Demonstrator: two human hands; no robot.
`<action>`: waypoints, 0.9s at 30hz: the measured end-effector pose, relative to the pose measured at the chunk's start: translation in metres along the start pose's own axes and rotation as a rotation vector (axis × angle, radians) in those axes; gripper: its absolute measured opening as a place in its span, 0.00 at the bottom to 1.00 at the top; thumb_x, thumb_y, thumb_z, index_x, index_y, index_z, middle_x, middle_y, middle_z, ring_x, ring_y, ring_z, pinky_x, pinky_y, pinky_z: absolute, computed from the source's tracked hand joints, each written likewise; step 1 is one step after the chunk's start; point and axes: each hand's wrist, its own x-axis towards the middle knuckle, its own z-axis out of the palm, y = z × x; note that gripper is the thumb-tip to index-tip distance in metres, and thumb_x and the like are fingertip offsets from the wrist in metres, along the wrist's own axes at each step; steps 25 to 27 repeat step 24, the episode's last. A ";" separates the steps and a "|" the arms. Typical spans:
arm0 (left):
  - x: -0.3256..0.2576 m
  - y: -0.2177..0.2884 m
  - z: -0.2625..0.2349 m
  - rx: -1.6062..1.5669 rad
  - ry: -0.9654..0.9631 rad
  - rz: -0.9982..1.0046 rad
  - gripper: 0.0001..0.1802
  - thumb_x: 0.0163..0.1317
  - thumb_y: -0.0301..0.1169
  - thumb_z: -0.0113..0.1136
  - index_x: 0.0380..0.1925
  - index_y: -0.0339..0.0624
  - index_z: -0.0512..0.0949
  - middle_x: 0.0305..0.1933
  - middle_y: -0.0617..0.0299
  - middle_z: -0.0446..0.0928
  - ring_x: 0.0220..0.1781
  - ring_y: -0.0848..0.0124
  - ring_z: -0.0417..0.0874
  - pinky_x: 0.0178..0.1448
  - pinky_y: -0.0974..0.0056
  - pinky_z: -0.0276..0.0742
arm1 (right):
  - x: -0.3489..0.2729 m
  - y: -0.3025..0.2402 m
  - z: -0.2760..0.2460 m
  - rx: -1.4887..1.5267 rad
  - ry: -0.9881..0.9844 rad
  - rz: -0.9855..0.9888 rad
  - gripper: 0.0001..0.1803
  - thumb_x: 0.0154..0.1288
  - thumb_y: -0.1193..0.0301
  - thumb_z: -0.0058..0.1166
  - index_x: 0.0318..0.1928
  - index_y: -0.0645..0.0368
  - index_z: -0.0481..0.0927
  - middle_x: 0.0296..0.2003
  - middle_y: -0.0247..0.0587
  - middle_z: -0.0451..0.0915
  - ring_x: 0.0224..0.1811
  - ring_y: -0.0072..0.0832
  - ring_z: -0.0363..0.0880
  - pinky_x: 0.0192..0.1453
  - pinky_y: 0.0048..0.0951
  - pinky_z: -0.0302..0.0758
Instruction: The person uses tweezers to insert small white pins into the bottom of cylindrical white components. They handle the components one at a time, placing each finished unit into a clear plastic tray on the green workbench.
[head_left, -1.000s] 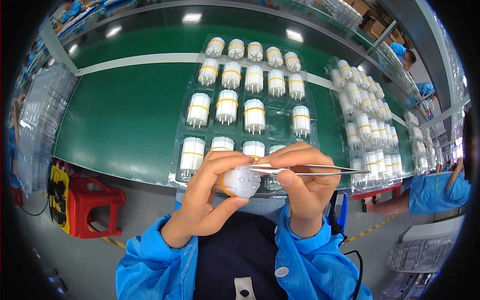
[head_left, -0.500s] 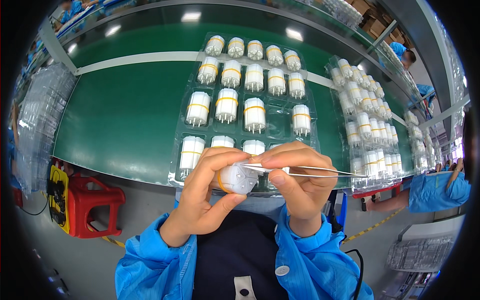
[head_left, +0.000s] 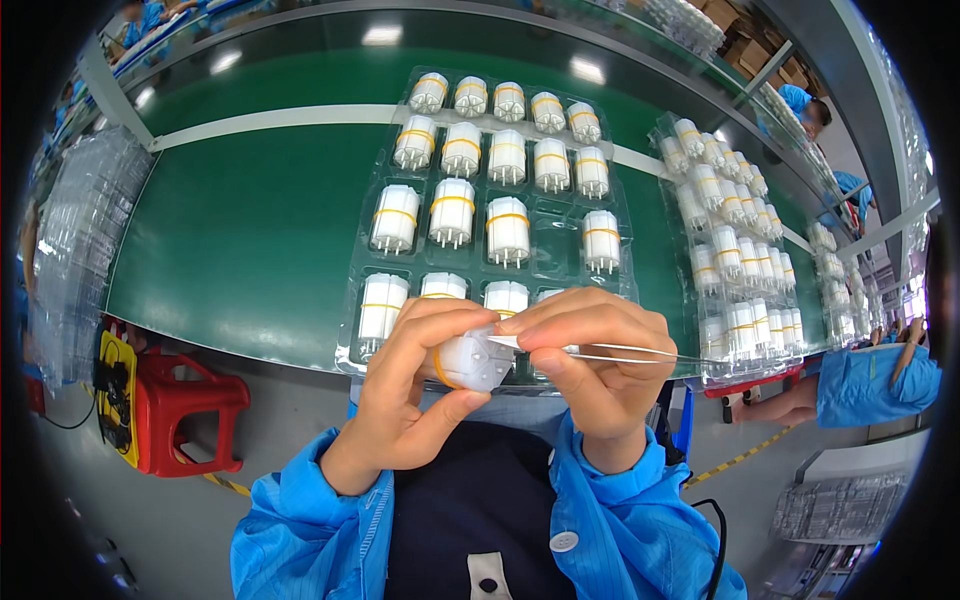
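Observation:
My left hand (head_left: 410, 390) grips a white cylindrical plastic part (head_left: 475, 360) with a yellow band, its end with small holes turned toward me. My right hand (head_left: 595, 370) pinches thin metal tweezers (head_left: 620, 352) whose tips touch the end of that part. Both hands hover just in front of a clear blister tray (head_left: 545, 235) that lies on the green belt and holds several identical white parts with yellow bands and metal pins; a few of its pockets are empty.
A second clear tray (head_left: 735, 260) stacked with the same white parts stands to the right. Empty clear trays (head_left: 75, 250) pile up at the left. A red stool (head_left: 180, 410) sits below the green conveyor (head_left: 250, 220). Another person's blue sleeve (head_left: 870, 385) reaches in at the right.
Both hands have stayed close together; the part has turned slightly in my left hand and the tweezers' tips have shifted a little on its end.

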 end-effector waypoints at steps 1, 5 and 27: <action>0.000 0.000 0.001 -0.004 0.014 -0.005 0.28 0.58 0.25 0.65 0.59 0.31 0.70 0.58 0.46 0.72 0.59 0.57 0.72 0.62 0.57 0.70 | 0.001 0.000 0.000 -0.003 -0.006 -0.008 0.05 0.54 0.80 0.64 0.34 0.64 0.85 0.32 0.46 0.86 0.32 0.34 0.86 0.35 0.27 0.80; 0.000 0.001 0.002 0.079 0.033 0.012 0.29 0.56 0.24 0.66 0.58 0.31 0.71 0.56 0.46 0.74 0.58 0.55 0.74 0.61 0.57 0.70 | 0.010 -0.012 0.001 -0.210 -0.114 -0.077 0.06 0.51 0.80 0.65 0.32 0.64 0.84 0.30 0.46 0.85 0.32 0.36 0.86 0.35 0.30 0.81; -0.004 -0.007 0.006 0.046 -0.009 -0.022 0.38 0.59 0.19 0.64 0.67 0.35 0.55 0.74 0.40 0.53 0.69 0.54 0.68 0.66 0.55 0.71 | -0.018 -0.007 0.010 0.099 0.093 0.144 0.13 0.58 0.77 0.65 0.44 0.65 0.84 0.39 0.46 0.87 0.40 0.39 0.86 0.45 0.31 0.81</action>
